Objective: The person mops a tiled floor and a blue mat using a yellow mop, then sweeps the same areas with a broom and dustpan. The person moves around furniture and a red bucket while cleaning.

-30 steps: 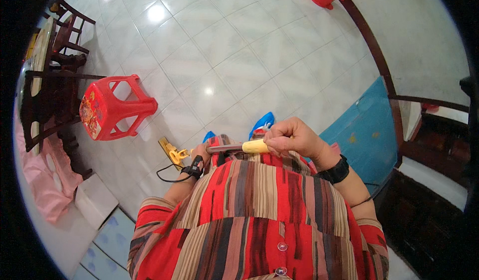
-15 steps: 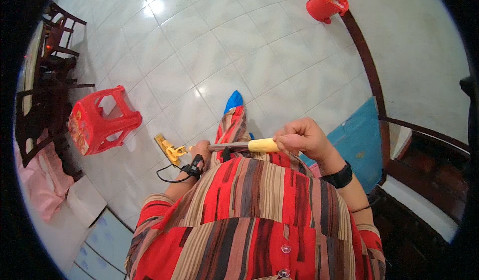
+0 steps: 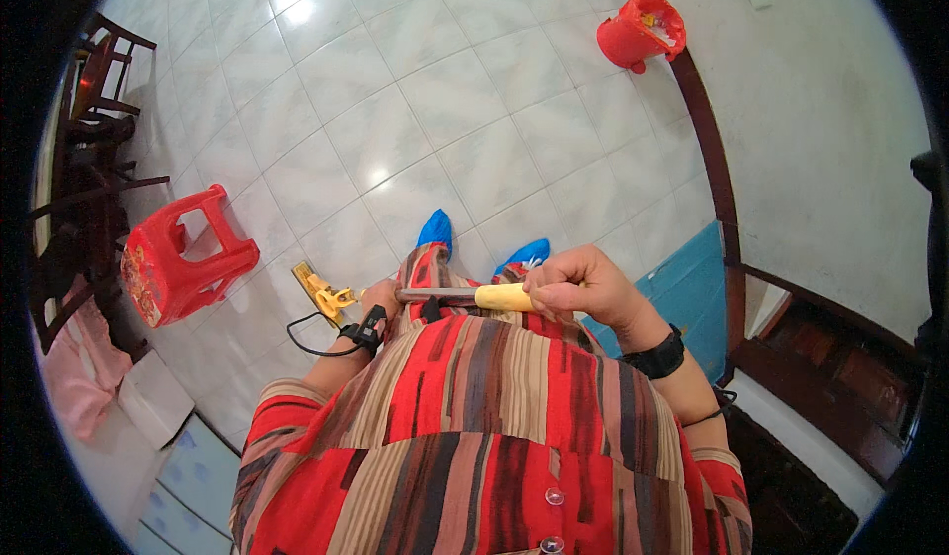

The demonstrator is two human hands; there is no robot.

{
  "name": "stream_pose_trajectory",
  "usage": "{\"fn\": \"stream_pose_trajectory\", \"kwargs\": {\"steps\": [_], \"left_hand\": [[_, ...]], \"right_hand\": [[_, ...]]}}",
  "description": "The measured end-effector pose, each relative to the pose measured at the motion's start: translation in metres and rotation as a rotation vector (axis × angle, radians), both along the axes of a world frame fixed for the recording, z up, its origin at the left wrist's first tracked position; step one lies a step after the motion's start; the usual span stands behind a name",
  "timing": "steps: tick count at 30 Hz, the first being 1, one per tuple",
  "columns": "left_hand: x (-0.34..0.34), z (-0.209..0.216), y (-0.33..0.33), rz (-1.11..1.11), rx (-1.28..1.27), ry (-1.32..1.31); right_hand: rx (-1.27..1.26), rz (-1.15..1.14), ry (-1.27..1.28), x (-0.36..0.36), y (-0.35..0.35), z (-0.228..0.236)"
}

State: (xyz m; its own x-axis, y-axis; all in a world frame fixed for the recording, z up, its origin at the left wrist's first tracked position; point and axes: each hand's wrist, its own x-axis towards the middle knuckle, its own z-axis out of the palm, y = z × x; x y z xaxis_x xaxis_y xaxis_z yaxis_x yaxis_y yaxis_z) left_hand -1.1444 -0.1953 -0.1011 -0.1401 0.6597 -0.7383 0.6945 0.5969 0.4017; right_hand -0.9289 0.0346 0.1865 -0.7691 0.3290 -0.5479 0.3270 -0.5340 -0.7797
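Across the waist, before a shirt of red, tan and dark-striped cloth [image 3: 465, 382], holding a long-handled tool [image 3: 420, 295] nearly level; pinching the end of its smooth yellow cylindrical handle [image 3: 502, 298] with the right hand [image 3: 581, 283], thumb against curled fingers; wrapping the left hand [image 3: 381, 297] around the slim grey metal-looking pole [image 3: 450, 295], close to the flat yellow head [image 3: 324, 295], with most of those fingers hidden; unable to tell whether touching the glossy, marbled white floor tiles [image 3: 395, 120] with that head; compared with half a second ago, showing both blue shoe covers [image 3: 435, 231] plainly rather than mainly one, with the round red plastic bucket [image 3: 633, 41] lower in view and the moulded red plastic stool [image 3: 188, 258], pierced by wide side openings, farther left; keeping the same two-handed hold, so probably shifting footing with the tool merely carried; at the right, near a dark brown skirting [image 3: 708, 130], partly showing a flat blue panel [image 3: 682, 283].
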Motion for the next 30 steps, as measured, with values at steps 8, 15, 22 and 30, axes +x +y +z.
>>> {"fn": "stream_pose_trajectory", "kwargs": {"steps": [8, 15, 22, 30], "left_hand": [[0.070, 0.006, 0.085, 0.008, -0.068, 0.058], [0.163, 0.019, 0.184, 0.101, 0.019, 0.078], [0.212, 0.024, 0.267, 0.094, 0.093, 0.158], [0.241, -0.002, 0.337, 0.130, 0.052, 0.181]], "right_hand": [[0.022, 0.028, 0.129, 0.074, 0.077, -0.015], [0.082, -0.036, 0.047, 0.173, 0.168, -0.006], [0.056, -0.181, 0.134, 0.213, 0.252, -0.006], [0.120, -0.139, 0.123, 0.245, 0.327, -0.037]]}}
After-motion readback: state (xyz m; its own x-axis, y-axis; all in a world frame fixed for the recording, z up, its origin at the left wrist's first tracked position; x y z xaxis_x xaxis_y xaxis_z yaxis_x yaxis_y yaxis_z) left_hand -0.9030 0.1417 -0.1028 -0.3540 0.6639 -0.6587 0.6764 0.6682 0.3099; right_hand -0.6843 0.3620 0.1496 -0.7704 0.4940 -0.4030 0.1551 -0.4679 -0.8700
